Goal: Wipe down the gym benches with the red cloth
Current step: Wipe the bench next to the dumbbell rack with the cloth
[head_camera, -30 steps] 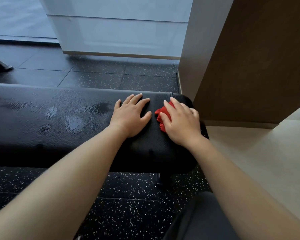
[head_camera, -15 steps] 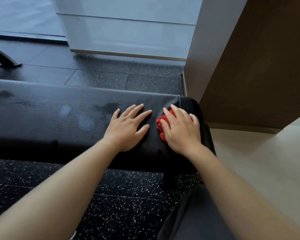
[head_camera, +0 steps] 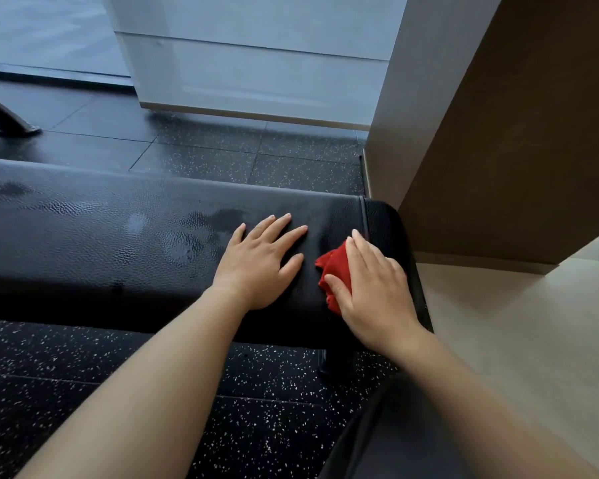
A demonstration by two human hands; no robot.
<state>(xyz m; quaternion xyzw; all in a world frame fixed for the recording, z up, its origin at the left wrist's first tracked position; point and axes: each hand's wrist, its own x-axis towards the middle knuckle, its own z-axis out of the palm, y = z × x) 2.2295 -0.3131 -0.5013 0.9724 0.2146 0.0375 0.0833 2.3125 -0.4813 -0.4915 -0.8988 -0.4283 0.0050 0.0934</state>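
I see a long black padded desk (head_camera: 118, 236) with pebbled, leather-like upholstery. It runs level from the left out to its rounded right end, where a stitched seam crosses the top. Damp patches and smears shine on its surface around the middle. The small red fabric cloth (head_camera: 334, 271) lies crumpled on the desk top near that right end, just left of the seam and closer to the near edge. The flat right grip (head_camera: 374, 288) presses on it, so only its bunched left part shows.

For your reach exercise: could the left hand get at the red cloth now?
Probably yes: the left hand lies flat on the bench beside the red cloth, bare padding between them.
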